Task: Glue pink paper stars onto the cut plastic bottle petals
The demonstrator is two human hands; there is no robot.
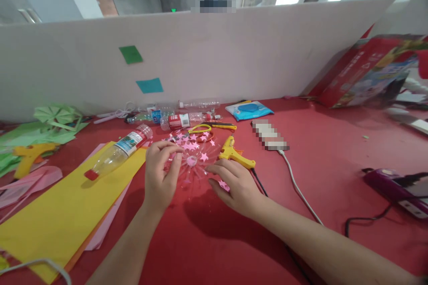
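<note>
A clear plastic bottle cut into splayed strips (192, 173) spreads out like a flower in front of me, with pink paper stars (204, 157) on and around it. On its left side my left hand (160, 176) curves its fingers and thumb around the edge strips. Opposite, my right hand (236, 185) bends its fingers over the right-hand strips, and a pink star (224, 185) shows between thumb and fingers. The clear plastic is hard to make out at the fingertips. Just beyond my right hand lies a yellow hot glue gun (234, 153).
Scissors (200, 129) and a yellow cutter (227, 126) lie behind the stars. Plastic bottles (125, 147), yellow paper (76, 205) and another glue gun (30, 156) are left. A wipes packet (250, 110), phone (267, 133), cable (297, 187) and power strip (394, 191) are right.
</note>
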